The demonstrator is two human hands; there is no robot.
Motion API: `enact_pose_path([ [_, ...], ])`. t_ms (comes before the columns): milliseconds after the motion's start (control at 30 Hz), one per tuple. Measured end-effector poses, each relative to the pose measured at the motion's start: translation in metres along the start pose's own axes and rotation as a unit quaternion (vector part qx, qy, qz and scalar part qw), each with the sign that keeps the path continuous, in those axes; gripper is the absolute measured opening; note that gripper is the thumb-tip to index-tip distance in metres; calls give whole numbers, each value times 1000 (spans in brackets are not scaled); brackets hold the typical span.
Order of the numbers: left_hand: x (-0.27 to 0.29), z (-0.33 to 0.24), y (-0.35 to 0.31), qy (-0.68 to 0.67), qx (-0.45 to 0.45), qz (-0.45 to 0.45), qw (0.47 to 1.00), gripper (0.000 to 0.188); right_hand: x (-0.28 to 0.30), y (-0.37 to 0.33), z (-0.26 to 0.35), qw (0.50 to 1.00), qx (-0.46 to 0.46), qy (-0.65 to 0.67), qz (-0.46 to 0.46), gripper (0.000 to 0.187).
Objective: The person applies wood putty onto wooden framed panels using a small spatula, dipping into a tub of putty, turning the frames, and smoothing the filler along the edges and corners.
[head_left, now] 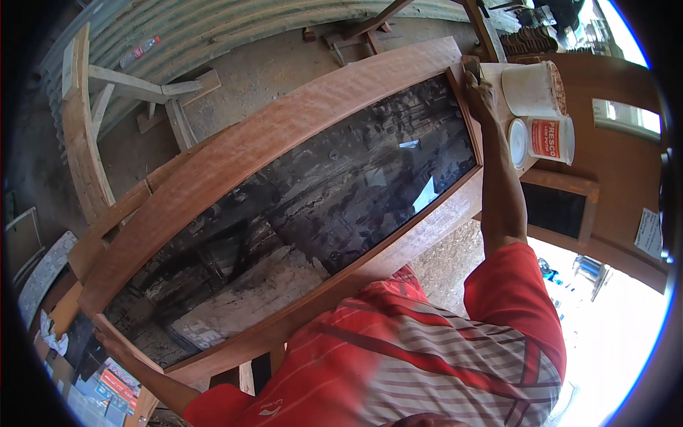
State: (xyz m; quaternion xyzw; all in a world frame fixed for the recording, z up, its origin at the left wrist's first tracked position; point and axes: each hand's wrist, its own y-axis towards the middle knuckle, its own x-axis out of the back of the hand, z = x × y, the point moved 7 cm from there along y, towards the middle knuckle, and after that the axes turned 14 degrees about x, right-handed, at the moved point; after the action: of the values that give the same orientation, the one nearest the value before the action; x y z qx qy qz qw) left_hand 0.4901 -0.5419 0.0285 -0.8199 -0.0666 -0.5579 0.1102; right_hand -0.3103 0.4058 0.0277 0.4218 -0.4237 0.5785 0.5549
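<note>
A long reddish-brown wooden frame (277,121) with a dark, smudged glass pane (341,171) lies slanted before me, its far right end higher in the view. My right hand (482,96) is closed at that far right end, over the frame's edge. A small brown piece (472,66) shows at its fingertips; whether it is separate from the frame I cannot tell. At the near left end, my left hand (114,343) grips the frame's edge, its fingers partly hidden. The glass mirrors bright patches near its right side.
A white bucket (530,89), a smaller tub with a red label (551,139) and a white lid (519,142) stand beside my right arm. Wooden trestles (85,135) stand at left. Corrugated sheeting (235,32) and a plastic bottle (139,52) are beyond. A brown panel (619,85) stands right.
</note>
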Motion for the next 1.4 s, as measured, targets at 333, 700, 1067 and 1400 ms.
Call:
enact_pose_path([
  [333,-9,-9,-1,8,-25,8,1000,71,9,-26,-2,998,-50,-41,28,69],
  [700,-9,-28,-43,36,-115,-58,991,64,89,-105,-69,975,-36,199,-92,48],
  [1067,-70,-225,-653,-186,-525,112,823,69,96,-252,-130,907,86,383,-155,44],
  [1400,-136,-216,-983,-46,-737,280,614,89,80,-328,-176,891,28,442,-103,41],
])
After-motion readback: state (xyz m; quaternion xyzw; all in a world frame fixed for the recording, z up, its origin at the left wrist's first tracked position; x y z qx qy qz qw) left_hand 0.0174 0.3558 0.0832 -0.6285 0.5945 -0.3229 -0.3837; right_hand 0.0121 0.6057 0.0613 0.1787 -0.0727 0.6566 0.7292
